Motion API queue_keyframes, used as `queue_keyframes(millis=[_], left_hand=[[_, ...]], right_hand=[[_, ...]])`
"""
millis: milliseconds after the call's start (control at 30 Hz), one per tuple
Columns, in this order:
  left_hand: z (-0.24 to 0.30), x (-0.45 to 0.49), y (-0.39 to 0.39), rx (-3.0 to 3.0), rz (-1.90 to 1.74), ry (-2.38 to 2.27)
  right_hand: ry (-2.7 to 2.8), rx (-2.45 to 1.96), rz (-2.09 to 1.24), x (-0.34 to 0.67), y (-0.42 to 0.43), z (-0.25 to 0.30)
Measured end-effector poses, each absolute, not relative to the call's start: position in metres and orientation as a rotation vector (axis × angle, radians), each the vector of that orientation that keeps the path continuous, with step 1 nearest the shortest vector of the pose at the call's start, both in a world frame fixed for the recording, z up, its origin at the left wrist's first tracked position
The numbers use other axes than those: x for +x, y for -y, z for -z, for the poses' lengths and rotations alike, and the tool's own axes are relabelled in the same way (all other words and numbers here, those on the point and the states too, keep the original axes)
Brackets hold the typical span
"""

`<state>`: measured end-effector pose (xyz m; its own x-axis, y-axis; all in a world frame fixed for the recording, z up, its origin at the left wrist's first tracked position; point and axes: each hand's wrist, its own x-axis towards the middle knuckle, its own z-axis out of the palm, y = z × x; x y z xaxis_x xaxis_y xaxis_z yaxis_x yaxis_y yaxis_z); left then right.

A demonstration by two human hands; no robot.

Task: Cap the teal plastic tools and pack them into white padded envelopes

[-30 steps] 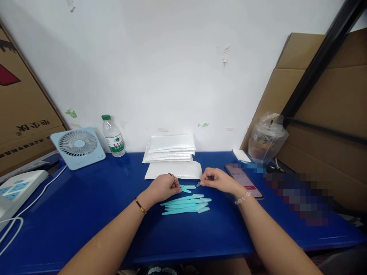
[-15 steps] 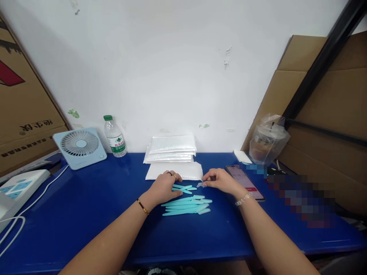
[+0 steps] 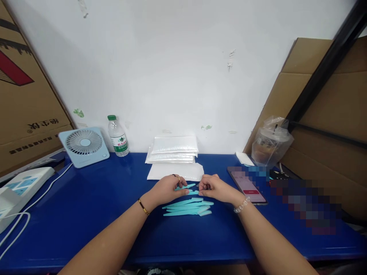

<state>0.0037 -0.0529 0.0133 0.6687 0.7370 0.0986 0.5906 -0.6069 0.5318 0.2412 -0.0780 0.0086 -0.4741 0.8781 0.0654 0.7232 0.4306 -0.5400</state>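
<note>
Several thin turquoise plastic sticks (image 3: 187, 206) lie in a loose row on the blue table (image 3: 86, 214), just in front of both hands. My left hand (image 3: 168, 188), with rings and a dark bracelet, pinches one turquoise stick (image 3: 185, 186) by its end. My right hand (image 3: 214, 188), with a bead bracelet, has its fingers curled together at the other end of that stick, on a small piece I cannot make out. The two hands nearly touch above the row.
A flat white bag (image 3: 175, 172) and a stack of white padded envelopes (image 3: 173, 149) lie behind the hands. A small blue fan (image 3: 84, 146), a water bottle (image 3: 118, 136) and a white power strip (image 3: 23, 183) stand left. A phone (image 3: 248, 185), a bagged drink cup (image 3: 271, 141) and cardboard are right.
My right hand moved left toward my left hand, closing the gap over the sticks. My left hand lifted one stick's end. The view shifted slightly.
</note>
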Motion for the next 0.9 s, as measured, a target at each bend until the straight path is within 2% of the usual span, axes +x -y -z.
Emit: queue_keyframes(millis=[300, 500, 667, 800, 900], left_hand=[[-0.011, 0.0, 0.049, 2.356, -0.324, -1.161], [-0.004, -0.002, 0.047, 2.471, -0.455, -1.183], [-0.002, 0.002, 0.048, 2.434, -0.372, -1.173], [-0.012, 0.005, 0.055, 2.442, -0.48, -1.103], [-0.017, 0.01, 0.059, 2.384, -0.393, -1.015]], right_hand=[[2.225, -1.44, -0.577, 0.261, 0.072, -0.013], [2.24, -1.393, -0.569, 0.251, 0.078, -0.015], [2.427, -1.322, -0.588, 0.229, 0.084, -0.009], [2.412, -1.335, -0.572, 0.229, 0.082, -0.007], [2.348, -1.31, -0.563, 0.233, 0.081, -0.011]])
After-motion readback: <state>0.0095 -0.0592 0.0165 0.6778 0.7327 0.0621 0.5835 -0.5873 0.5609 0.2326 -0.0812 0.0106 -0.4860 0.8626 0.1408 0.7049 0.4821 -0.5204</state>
